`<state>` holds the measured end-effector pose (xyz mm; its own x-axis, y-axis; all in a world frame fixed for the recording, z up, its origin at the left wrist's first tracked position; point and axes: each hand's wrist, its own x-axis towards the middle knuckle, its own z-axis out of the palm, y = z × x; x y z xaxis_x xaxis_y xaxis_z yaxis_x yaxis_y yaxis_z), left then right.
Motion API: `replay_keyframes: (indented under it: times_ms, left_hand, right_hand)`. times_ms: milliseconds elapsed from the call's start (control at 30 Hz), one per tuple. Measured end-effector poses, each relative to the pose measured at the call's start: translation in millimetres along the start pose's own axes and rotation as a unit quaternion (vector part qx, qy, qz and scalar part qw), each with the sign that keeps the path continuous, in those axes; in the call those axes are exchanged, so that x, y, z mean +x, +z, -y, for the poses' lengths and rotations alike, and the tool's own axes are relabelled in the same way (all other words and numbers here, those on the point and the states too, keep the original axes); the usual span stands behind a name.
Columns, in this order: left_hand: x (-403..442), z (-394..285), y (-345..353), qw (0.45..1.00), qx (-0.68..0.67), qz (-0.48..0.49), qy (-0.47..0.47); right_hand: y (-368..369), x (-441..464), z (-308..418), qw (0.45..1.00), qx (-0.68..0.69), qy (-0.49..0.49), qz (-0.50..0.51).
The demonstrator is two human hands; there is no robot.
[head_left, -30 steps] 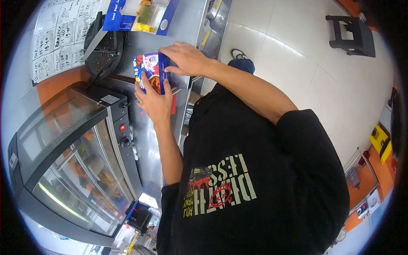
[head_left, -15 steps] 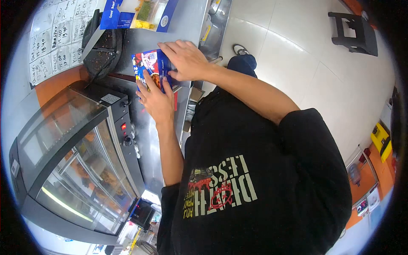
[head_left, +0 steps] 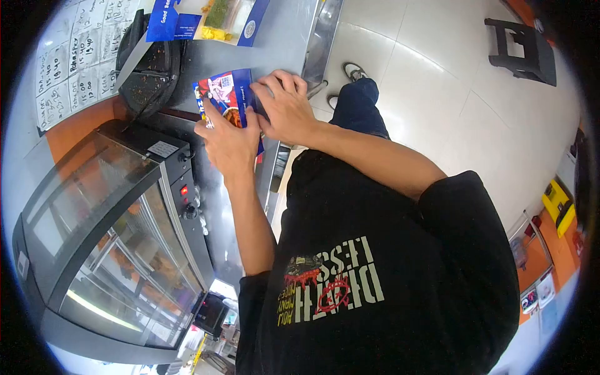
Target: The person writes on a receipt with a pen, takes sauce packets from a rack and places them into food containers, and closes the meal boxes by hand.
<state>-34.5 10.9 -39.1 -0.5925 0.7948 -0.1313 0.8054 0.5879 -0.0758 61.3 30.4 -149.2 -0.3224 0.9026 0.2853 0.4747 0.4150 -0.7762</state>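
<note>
A blue cardboard package (head_left: 220, 90) with a printed food picture and a QR code lies on the steel counter. My left hand (head_left: 230, 145) rests over its lower part, index finger stretched across the print and thumb near the right edge. The other left fingers are bent at the package's left side. At the right edge, my right hand (head_left: 284, 107) has its thumb against the package and its fingers curled, partly hiding that edge. The two thumbs are close together.
Beyond the hands stands an open blue box (head_left: 252, 28) with yellow and green food. A black bin-like container (head_left: 147, 75) is at the left. A glass-fronted warming cabinet (head_left: 125, 250) fills the lower left. The steel counter (head_left: 275, 53) ends just right of my hands.
My right hand has gone from spread fingers to curled ones and shifted slightly right and down. My left fingers have bent more. A second shoe now shows below the counter's edge.
</note>
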Motion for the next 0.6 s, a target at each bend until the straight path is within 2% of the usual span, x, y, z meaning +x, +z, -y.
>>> replay_keyframes:
  times_ms: [267,600]
  left_hand:
    - [5,-1,7,0.998,0.058,-0.002,0.024]
    - [6,3,8,0.997,0.061,-0.001,0.040]
  right_hand:
    - [-1,5,7,0.999,0.001,0.033,-0.011]
    - [-6,11,7,0.999,-0.027,0.017,0.013]
